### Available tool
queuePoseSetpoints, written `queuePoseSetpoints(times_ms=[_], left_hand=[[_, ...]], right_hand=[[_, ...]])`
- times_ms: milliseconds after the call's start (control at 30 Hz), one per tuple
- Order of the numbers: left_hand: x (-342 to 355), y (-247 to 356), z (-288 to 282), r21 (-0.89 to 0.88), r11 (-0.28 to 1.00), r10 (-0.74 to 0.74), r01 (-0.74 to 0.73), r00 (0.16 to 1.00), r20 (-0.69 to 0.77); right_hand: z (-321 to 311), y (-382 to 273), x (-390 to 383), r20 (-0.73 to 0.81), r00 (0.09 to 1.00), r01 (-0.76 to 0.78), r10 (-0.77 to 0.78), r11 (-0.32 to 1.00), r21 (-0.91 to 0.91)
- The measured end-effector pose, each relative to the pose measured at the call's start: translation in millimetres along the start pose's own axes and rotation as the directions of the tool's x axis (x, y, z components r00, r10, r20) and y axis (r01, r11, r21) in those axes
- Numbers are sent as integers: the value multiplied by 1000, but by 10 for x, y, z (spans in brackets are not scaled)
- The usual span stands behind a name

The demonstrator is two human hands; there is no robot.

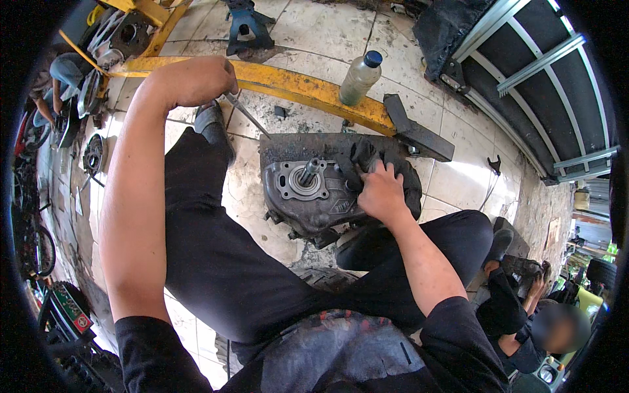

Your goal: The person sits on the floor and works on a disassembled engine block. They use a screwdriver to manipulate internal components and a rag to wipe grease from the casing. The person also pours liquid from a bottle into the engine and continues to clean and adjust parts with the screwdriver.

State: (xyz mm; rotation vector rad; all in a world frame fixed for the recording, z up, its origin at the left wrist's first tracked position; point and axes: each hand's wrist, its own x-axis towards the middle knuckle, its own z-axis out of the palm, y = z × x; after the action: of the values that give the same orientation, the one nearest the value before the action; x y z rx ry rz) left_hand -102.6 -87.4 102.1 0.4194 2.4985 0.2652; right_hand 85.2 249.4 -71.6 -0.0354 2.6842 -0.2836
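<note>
Casing [298, 213]: sooty grey-black; flange [288, 187] toward its left edge paler grey, shaft [310, 170] silver. Rod [248, 116]: dull grey. Beam [288, 81]: yellow, blotched and streaked dark; toward its right end, bottle [358, 82] murky grey-green, cap [373, 59] deep blue. Floor [318, 27]: off-white tiles, darker grid of joints, black smudges; toward its far edge, stand [247, 33] dark blue. Trousers [229, 268]: plain black

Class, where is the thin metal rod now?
In the head view, upper left of centre, the rod is in the left hand, tip near the dark casing.
</note>
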Motion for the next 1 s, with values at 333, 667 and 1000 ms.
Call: queuePoseSetpoints(times_ms=[333, 667, 1000], left_hand=[[18, 69, 53, -103, 988, -117, 114, 993, -26], [11, 45, 57, -120, 990, -74, 71, 997, -23], [-258, 38, 62, -210, 978, -35, 15, 995, -93]], right_hand=[[45, -147, -311, -8, 983, 186, -186, 983, -6], [278, -194, -302, -72, 970, 223, -232, 968, -113], [279, -268, -225, -106, 944, 298, -311, 946, -124]])
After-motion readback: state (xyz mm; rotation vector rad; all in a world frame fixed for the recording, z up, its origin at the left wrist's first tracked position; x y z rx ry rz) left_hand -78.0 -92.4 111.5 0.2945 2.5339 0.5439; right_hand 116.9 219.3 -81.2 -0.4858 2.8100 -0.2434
